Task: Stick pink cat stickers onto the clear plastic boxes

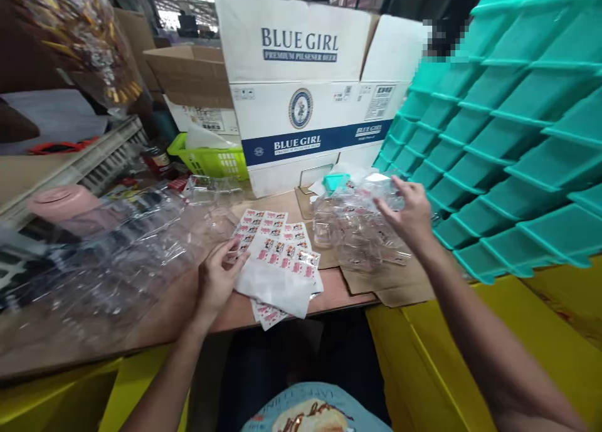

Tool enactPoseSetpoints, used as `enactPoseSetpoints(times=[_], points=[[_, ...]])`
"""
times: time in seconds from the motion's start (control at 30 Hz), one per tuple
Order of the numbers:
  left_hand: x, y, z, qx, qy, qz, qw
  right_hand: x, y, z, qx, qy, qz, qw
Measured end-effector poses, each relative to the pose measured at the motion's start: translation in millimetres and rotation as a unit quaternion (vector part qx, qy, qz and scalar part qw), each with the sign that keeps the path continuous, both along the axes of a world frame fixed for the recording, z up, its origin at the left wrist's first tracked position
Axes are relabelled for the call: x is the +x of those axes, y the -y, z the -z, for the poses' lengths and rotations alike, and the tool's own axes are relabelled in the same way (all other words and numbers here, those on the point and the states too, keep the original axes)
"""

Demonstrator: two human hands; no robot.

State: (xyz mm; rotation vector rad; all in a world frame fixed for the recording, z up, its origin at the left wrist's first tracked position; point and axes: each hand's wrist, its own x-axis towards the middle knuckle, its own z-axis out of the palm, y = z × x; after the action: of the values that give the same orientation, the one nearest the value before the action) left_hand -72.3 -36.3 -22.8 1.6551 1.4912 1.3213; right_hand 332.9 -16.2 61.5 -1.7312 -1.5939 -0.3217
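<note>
My left hand (219, 275) is at the left edge of the overlapping sticker sheets (277, 250), with thumb and fingers apart and nothing visible between them. The sheets carry rows of small pink, black and orange labels on white backing. On the right, my right hand (411, 212) has its thumb and fingers around a clear plastic box (379, 182) on top of a heap. Glare hides part of its outline. Under it lies a pile of clear plastic boxes (362, 234), some with small labels, on flattened cardboard (395, 288).
More clear plastic boxes (136, 263) spread over the table's left side. A white beer carton (301, 106) stands behind. Stacked teal trays (508, 143) lean at the right, above yellow boxes (437, 350). A lime green basket (207, 159) and pink container (63, 203) are at back left.
</note>
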Motion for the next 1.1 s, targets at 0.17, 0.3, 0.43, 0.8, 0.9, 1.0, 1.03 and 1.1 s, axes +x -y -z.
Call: enactPoseSetpoints(times=[0.17, 0.3, 0.43, 0.8, 0.9, 1.0, 1.03, 1.1], points=[[-33, -20, 37.1, 0.039, -0.237, -0.043, 0.970, 20, -28, 8.7, -0.028, 0.168, 0.031, 0.985], [-28, -31, 50.9, 0.015, -0.272, -0.053, 0.961, -76, -18, 16.0, -0.024, 0.128, -0.151, 0.980], [-26, -34, 55.0, 0.017, -0.266, -0.044, 0.963, -176, -24, 39.4, -0.216, 0.099, -0.280, 0.930], [-35, -29, 59.2, 0.020, -0.190, 0.006, 0.982, -220, -63, 66.7, -0.343, 0.094, -0.268, 0.895], [-33, -29, 58.6, 0.014, -0.169, 0.009, 0.986, -226, -67, 70.6, -0.374, 0.084, -0.273, 0.882], [-30, -27, 53.3, 0.014, -0.137, -0.002, 0.990, -226, -64, 69.0, -0.378, 0.055, -0.302, 0.874], [-29, -26, 49.7, -0.004, -0.086, 0.003, 0.996, -224, -62, 66.8, -0.375, 0.041, -0.318, 0.870], [-26, -21, 40.0, -0.079, 0.072, 0.045, 0.993, -217, -58, 60.7, -0.367, 0.009, -0.353, 0.861]])
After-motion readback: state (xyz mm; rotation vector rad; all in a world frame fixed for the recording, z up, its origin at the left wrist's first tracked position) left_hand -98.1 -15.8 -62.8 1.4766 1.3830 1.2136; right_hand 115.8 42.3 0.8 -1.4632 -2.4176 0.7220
